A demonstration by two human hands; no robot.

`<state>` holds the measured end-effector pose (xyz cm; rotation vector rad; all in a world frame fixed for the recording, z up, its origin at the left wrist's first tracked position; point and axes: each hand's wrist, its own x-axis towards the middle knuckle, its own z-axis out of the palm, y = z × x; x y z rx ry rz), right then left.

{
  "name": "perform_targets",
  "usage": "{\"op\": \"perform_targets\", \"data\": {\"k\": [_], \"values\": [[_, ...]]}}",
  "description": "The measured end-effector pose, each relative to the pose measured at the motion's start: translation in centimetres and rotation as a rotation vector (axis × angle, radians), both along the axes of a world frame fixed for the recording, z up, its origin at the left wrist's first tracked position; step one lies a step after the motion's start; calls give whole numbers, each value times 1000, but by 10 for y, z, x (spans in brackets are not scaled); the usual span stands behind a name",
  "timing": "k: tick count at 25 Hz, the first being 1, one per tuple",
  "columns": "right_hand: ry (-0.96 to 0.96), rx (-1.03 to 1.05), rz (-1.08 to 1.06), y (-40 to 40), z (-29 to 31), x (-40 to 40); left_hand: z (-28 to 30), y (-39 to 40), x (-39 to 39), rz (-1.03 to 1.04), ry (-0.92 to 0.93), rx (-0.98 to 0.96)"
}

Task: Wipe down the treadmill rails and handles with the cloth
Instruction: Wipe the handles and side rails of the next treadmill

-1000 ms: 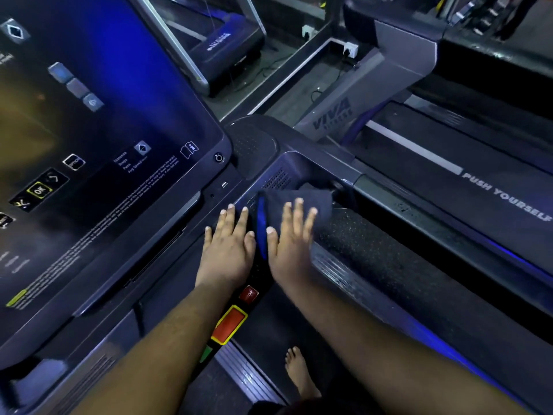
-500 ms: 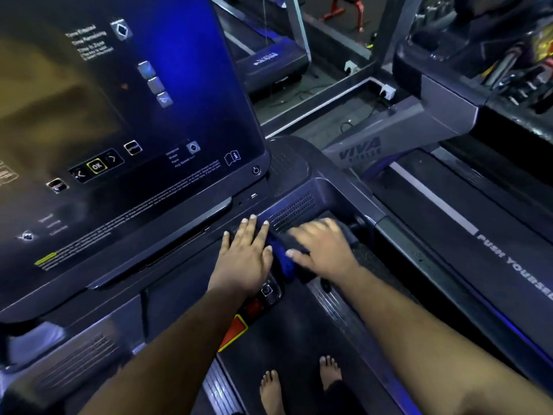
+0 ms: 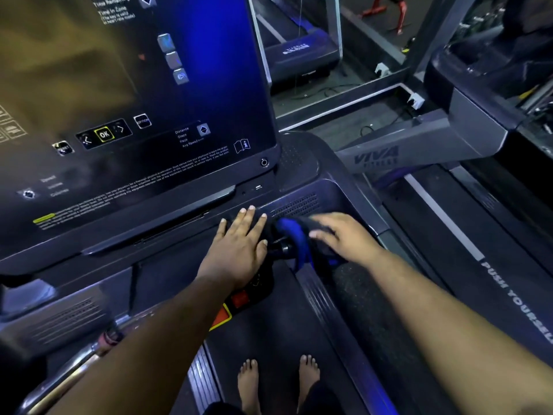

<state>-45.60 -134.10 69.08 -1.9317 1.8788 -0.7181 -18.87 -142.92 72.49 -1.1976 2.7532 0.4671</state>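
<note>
- Pressing down on the dark blue cloth (image 3: 294, 238), the right hand (image 3: 344, 238) has its fingers bent over the bunched fabric, gripping it against the console ledge just below the speaker grille (image 3: 294, 205); the hand is slightly blurred, which suggests a wiping stroke in progress.
- The cloth lies between the two hands, draped over what looks like a short handle stub (image 3: 281, 247) jutting from the console, so the fabric wraps the part being cleaned rather than lying flat.
- The left hand (image 3: 239, 244) rests flat on the lower console panel (image 3: 167, 265), fingers straight and together, holding nothing; by my reading it serves as a brace while the person leans forward.
- Just below that palm sits the red stop button (image 3: 239, 299) with an orange-and-yellow tab (image 3: 221, 317) beside it; the palm partly covers the control strip above them.
- The big touchscreen (image 3: 134, 100) fills the upper left, tilted toward the person, with an "OK" key lit.
- Bare feet (image 3: 278, 381) stand on the treadmill belt (image 3: 269, 339), which puts the person close enough to reach the console.
- The right side rail (image 3: 374, 310) runs back under the right forearm; it probably remains to be wiped, as does the chrome handlebar (image 3: 74, 363) at lower left.
- A neighbouring treadmill (image 3: 493, 265) marked "PUSH YOURSELF" stands just to the right.
</note>
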Motion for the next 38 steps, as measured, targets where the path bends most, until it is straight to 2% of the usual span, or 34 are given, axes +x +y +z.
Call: {"op": "perform_targets", "data": {"k": [1,3,5,9,12,14,16,18,21,23,25,27,29,33,36,38], "values": [[-57,-67,-72,-10,5,2,-1,0,0,5,5,-5],[55,-237,-216,-33,8,27,-1,0,0,16,32,-27],[160,-278,-254,-53,10,52,0,1,-1,35,49,-50],[383,-25,-119,-66,9,61,0,1,0,51,34,-61],[732,-53,25,-69,11,44,-2,1,0,54,44,-51],[850,-32,81,-67,12,21,-3,2,1,60,46,-46],[822,31,4,-62,14,6,-3,1,1,64,38,-47],[726,-2,-65,-63,11,18,-4,0,2,66,32,-51],[573,-51,63,-76,4,57,-3,1,0,62,28,-53],[466,-40,92,-74,1,54,-2,3,-1,57,25,-56],[411,56,36,-66,-1,36,-1,2,-1,59,24,-51],[340,238,-103,-59,-1,26,-1,3,-1,62,24,-44],[368,285,-164,-70,1,36,-1,2,-1,61,17,-35],[607,220,-133,-92,1,57,-2,2,0,53,17,-28],[519,253,-94,-98,-3,56,-2,-1,0,41,9,-13],[552,228,-66,-100,-8,44,-1,-1,-2,39,13,-18]]}}
